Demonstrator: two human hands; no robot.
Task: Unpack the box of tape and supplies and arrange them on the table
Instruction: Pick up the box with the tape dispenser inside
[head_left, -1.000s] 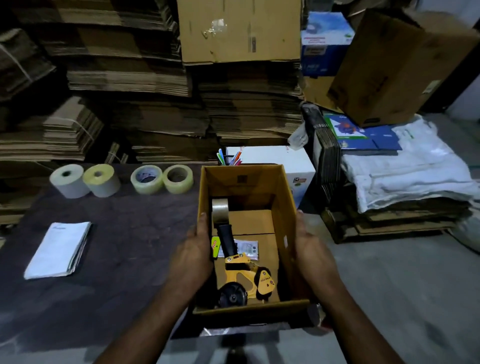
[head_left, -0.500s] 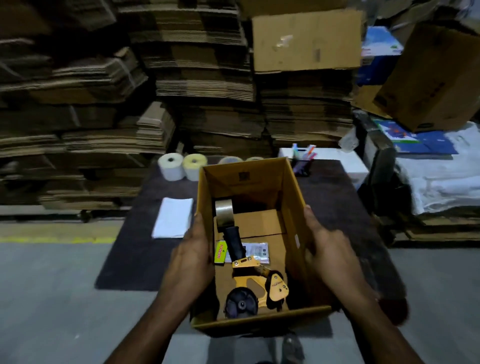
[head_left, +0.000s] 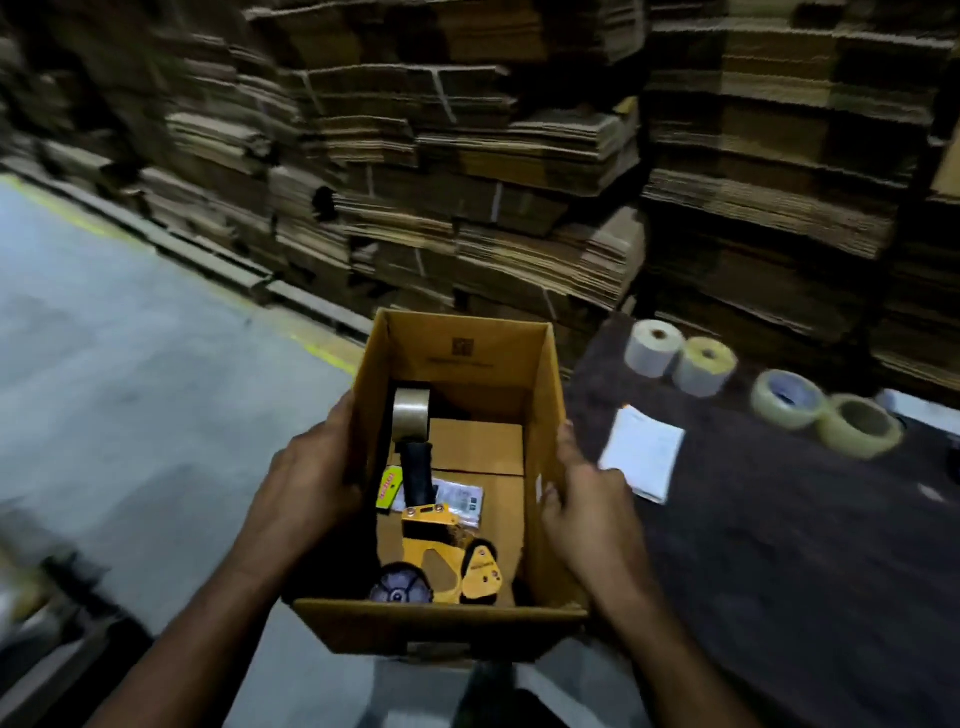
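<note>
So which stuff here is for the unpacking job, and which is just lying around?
For the job:
open brown cardboard box, held by left hand and right hand
yellow tape dispenser
brown tape roll
dark table
four tape rolls on it

Just lying about:
stacks of flattened cardboard
grey floor

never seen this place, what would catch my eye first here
The open cardboard box at centre, gripped on either side by the left hand and right hand, draws the eye first. Inside it lies a bright yellow tape dispenser, with a roll of brown tape standing behind it. To the right, four rolls line the far edge of the dark table, beside a white pad.
</note>
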